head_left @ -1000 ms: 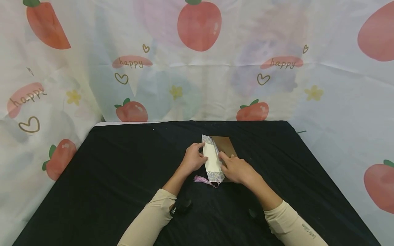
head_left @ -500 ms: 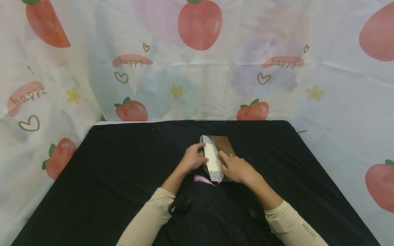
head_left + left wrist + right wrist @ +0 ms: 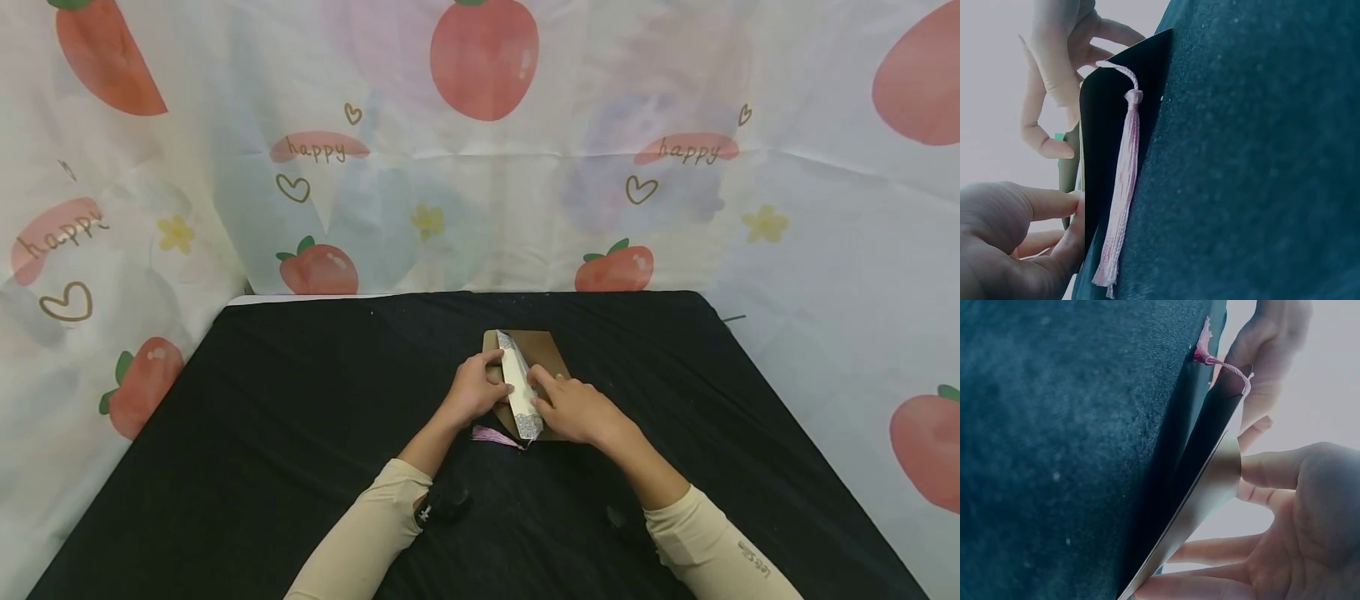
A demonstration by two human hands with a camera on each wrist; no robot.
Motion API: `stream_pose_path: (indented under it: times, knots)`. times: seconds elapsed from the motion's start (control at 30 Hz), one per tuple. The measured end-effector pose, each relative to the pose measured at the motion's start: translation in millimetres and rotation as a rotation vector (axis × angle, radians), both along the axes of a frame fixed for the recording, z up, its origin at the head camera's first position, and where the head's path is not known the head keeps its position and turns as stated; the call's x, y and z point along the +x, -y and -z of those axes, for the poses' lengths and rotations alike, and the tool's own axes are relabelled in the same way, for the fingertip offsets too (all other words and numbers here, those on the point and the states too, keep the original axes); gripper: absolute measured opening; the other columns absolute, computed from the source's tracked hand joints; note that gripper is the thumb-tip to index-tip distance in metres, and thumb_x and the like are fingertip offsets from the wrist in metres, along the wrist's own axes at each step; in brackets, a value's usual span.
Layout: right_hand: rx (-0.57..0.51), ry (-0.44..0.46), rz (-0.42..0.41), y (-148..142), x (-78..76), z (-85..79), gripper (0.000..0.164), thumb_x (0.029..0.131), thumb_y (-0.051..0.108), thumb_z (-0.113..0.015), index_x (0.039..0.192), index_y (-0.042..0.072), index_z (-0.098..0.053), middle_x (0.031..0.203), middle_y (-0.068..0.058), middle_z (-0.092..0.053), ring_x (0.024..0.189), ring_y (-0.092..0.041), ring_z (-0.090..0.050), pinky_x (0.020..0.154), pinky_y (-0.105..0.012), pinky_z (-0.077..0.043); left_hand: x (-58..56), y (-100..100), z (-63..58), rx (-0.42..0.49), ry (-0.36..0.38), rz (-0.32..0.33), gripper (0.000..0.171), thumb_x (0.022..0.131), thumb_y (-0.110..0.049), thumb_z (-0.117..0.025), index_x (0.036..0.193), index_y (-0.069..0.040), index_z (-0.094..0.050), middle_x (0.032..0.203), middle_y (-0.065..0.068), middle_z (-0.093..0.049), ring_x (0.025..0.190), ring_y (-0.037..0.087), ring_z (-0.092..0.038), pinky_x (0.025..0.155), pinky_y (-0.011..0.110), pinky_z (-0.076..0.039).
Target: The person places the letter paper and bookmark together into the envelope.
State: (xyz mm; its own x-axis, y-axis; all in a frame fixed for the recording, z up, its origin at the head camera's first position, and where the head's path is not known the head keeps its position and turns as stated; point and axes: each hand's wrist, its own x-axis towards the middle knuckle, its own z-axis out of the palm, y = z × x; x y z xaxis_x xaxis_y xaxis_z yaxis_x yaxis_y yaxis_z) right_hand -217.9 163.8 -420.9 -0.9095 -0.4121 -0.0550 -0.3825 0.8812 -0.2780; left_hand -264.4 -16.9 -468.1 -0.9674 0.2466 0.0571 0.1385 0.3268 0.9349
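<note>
A narrow cream card (image 3: 516, 379) with silver-patterned ends stands tilted over a flat brown card (image 3: 551, 346) in the head view. My left hand (image 3: 472, 387) grips its left edge, with thumb and index finger spread along it. The right hand (image 3: 579, 408) pinches at its right side; in the right wrist view the thumb (image 3: 1269, 470) meets a bent pale flap (image 3: 1213, 481). A pink tassel (image 3: 1124, 187) hangs by a cord from the card's near end and lies on the black cloth. Part of the brown card is hidden beneath the cream one and the hands.
Black cloth (image 3: 337, 400) covers the table. Behind it and at the sides hangs a pale curtain (image 3: 480, 208) printed with fruit and "happy". A small dark object (image 3: 452, 500) lies by the left forearm.
The cream card has tipped and looks narrower, and the brown card now shows on its left as well. Both hands have hardly moved.
</note>
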Motion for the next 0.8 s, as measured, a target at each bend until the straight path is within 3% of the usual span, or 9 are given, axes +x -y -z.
stream_pose_path:
  times: [0.17, 0.33, 0.57, 0.8]
  knots:
    - [-0.017, 0.018, -0.009, -1.4, -0.3, 1.0, 0.026, 0.097, 0.028, -0.052, 0.12, 0.02, -0.043, 0.079, -0.006, -0.05, 0.059, -0.021, -0.05, 0.049, -0.034, -0.039, 0.5, -3.4, 2.8, 0.047, 0.008, -0.008, 0.062, 0.078, 0.008, -0.069, 0.135, 0.003, -0.046, 0.113, 0.018, -0.06, 0.063, 0.013, -0.065, 0.055, 0.026, -0.054]
    - [-0.019, 0.017, -0.011, -1.7, -1.0, 1.7, 0.027, 0.097, 0.029, -0.052, 0.121, 0.021, -0.043, 0.078, -0.005, -0.05, 0.058, -0.02, -0.05, 0.049, -0.034, -0.039, 1.7, -3.8, 4.0, 0.019, -0.017, -0.008, 0.063, 0.078, 0.007, -0.069, 0.137, 0.001, -0.046, 0.121, 0.017, -0.056, 0.062, 0.012, -0.063, 0.053, 0.025, -0.053]
    - [-0.02, 0.024, -0.008, -0.5, -0.6, 0.0, 0.027, 0.097, 0.029, -0.053, 0.122, 0.021, -0.043, 0.077, -0.004, -0.05, 0.059, -0.02, -0.05, 0.05, -0.034, -0.039, 0.7, -1.7, 6.5, 0.043, 0.016, 0.042, 0.065, 0.08, 0.008, -0.065, 0.14, -0.001, -0.041, 0.081, 0.013, -0.068, 0.064, 0.015, -0.066, 0.055, 0.026, -0.053]
    - [-0.024, 0.025, -0.013, -0.6, 0.0, -0.5, 0.027, 0.097, 0.029, -0.052, 0.122, 0.021, -0.043, 0.076, -0.004, -0.049, 0.058, -0.02, -0.05, 0.049, -0.034, -0.039, -0.4, -1.7, 8.3, 0.037, 0.007, 0.057, 0.063, 0.082, 0.006, -0.066, 0.14, -0.001, -0.042, 0.083, 0.012, -0.069, 0.066, 0.014, -0.067, 0.057, 0.026, -0.053]
